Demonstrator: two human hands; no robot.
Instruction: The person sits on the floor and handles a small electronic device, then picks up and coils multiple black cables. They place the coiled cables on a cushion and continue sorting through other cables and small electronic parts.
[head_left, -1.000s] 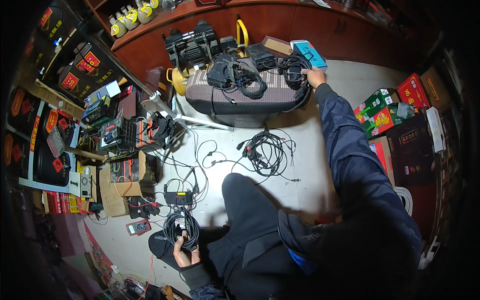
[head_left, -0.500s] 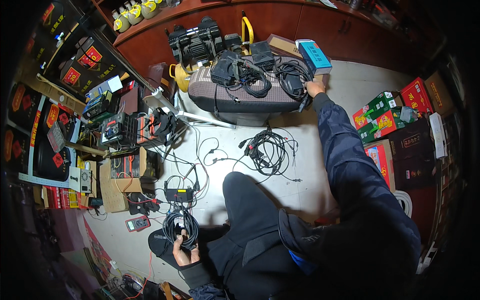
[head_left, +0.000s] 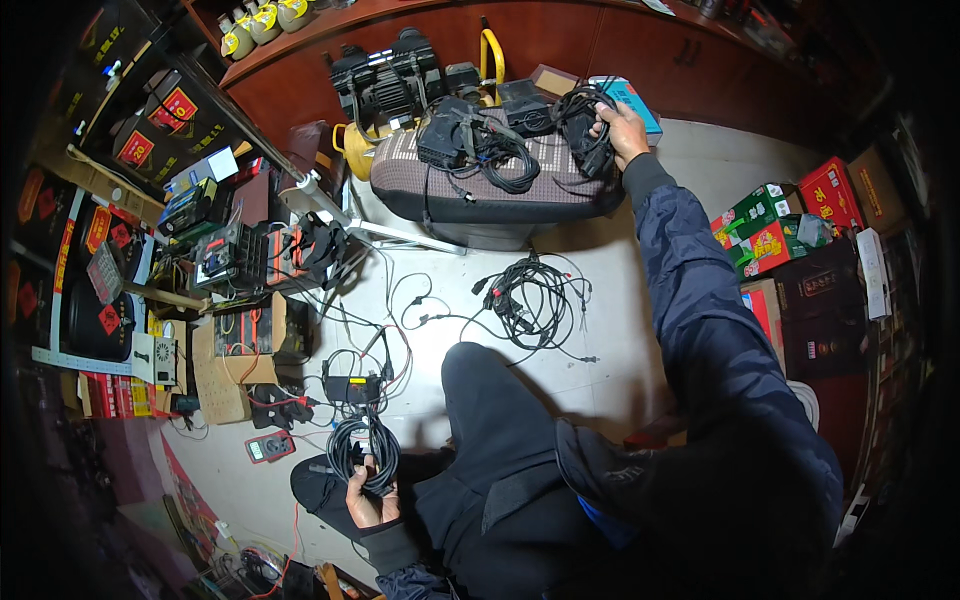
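Near my lap, my left hand (head_left: 372,496) grips a coil of black cable (head_left: 345,448). A black power adapter with a yellow label (head_left: 353,388) lies on the floor just beyond that coil. Far ahead, my right hand (head_left: 622,132) is closed on a black adapter with its bundled cable (head_left: 585,125), held above the right end of a checkered padded seat (head_left: 400,178). More black adapters (head_left: 440,138) and a looped cable (head_left: 515,178) rest on the seat. Part of the right bundle is hidden by my fingers.
A tangled heap of black cables (head_left: 530,300) lies on the floor between my knee and the seat. Left are a red multimeter (head_left: 270,446), an open cardboard box (head_left: 225,375) and a metal stand (head_left: 410,240). Behind the seat stands a compressor (head_left: 385,85); colourful cartons (head_left: 765,230) sit right.
My right hand has moved up and slightly left, lifting the adapter and its cable bundle off the seat's right end. The left hand stays on its coil.
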